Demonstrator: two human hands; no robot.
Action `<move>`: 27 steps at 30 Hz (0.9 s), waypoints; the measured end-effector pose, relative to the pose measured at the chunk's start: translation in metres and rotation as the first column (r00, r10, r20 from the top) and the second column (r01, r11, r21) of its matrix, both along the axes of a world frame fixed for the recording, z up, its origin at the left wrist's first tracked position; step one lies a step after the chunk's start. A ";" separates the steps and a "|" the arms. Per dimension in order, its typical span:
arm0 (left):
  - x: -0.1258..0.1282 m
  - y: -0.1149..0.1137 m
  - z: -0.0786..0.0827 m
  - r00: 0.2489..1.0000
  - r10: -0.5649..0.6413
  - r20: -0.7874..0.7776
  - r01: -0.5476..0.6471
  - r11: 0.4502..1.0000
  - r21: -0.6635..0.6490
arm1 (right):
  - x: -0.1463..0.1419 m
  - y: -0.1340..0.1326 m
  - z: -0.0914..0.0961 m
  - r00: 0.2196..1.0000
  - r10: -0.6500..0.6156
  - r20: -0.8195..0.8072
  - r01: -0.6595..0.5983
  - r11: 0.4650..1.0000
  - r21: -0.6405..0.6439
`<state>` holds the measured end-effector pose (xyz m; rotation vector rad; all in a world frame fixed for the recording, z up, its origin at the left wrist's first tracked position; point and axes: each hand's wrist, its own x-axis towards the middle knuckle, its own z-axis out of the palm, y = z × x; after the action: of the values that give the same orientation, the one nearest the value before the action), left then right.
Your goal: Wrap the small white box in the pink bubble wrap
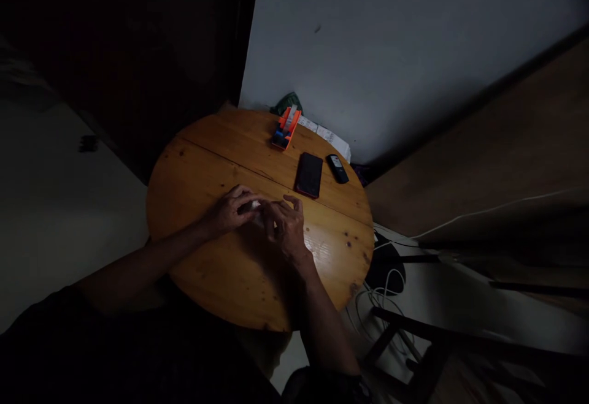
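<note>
Over the middle of a round wooden table (221, 281), my two hands meet at a small whitish object (254, 205). My left hand (234, 209) is closed around it, thumb below and fingers above. Its kind is too small and dim to make out. From the other side my right hand (286, 223) touches it with bent fingers, the index finger lifted away. Fingers hide most of the object. Just beyond my right hand lies a dark phone (309, 175) with a reddish edge.
An orange tape dispenser (287, 127) stands at the table's far side, near papers (331, 138) along the wall. A black remote-like handset (337, 168) lies right of the phone. Loose cables (384, 293) and a dark wooden stool or chair (414, 336) are on the floor at right.
</note>
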<state>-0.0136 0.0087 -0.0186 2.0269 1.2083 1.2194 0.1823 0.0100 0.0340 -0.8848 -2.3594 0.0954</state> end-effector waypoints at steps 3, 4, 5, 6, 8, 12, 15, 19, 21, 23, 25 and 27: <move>0.000 0.000 -0.001 1.000 0.005 0.000 -0.005 1.000 0.003 | 0.000 0.001 0.000 1.000 0.013 -0.003 -0.013 1.000 0.010; 0.000 0.000 -0.001 1.000 0.003 -0.001 -0.003 1.000 0.009 | 0.000 0.001 -0.001 1.000 0.012 0.003 -0.012 1.000 -0.002; 0.000 0.000 -0.001 1.000 0.001 -0.001 -0.001 1.000 0.018 | 0.000 0.001 -0.001 1.000 0.011 0.009 -0.011 1.000 -0.018; 0.000 0.000 -0.002 1.000 0.001 0.000 -0.001 1.000 0.029 | -0.001 0.001 -0.001 1.000 0.017 0.009 -0.017 0.999 -0.037; 0.000 -0.001 -0.002 1.000 0.006 0.000 -0.006 0.999 0.046 | -0.001 0.000 0.000 0.998 0.036 -0.042 -0.039 0.996 -0.075; -0.001 -0.001 -0.005 0.999 0.030 -0.015 -0.030 0.999 0.039 | 0.003 0.000 0.000 0.929 -0.112 -0.352 0.053 0.983 -0.174; -0.001 -0.002 -0.006 0.999 0.038 -0.020 -0.038 0.999 0.033 | 0.007 0.004 -0.003 0.791 -0.316 -0.523 0.185 0.939 -0.288; 0.000 -0.003 -0.006 0.999 0.028 -0.019 -0.028 0.999 0.019 | 0.010 0.011 -0.009 0.773 -0.394 -0.497 0.240 0.907 -0.347; 0.000 -0.003 -0.005 0.999 0.028 -0.016 -0.028 0.999 0.017 | 0.011 0.013 -0.010 0.824 -0.373 -0.427 0.228 0.908 -0.353; 0.000 -0.003 -0.005 1.000 0.029 -0.010 -0.029 0.999 0.020 | 0.012 0.013 -0.009 0.884 -0.307 -0.352 0.175 0.916 -0.360; 0.000 -0.002 -0.006 1.000 0.029 -0.003 -0.029 0.999 0.031 | 0.013 0.014 -0.007 0.931 -0.215 -0.294 0.097 0.925 -0.368; 0.000 -0.002 -0.007 1.000 0.029 0.002 -0.029 0.998 0.050 | 0.014 0.014 -0.006 0.958 -0.138 -0.253 0.035 0.927 -0.372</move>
<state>-0.0138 0.0066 -0.0255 2.0505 1.2218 1.2760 0.1962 0.0240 0.0282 -1.0719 -2.0683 0.6003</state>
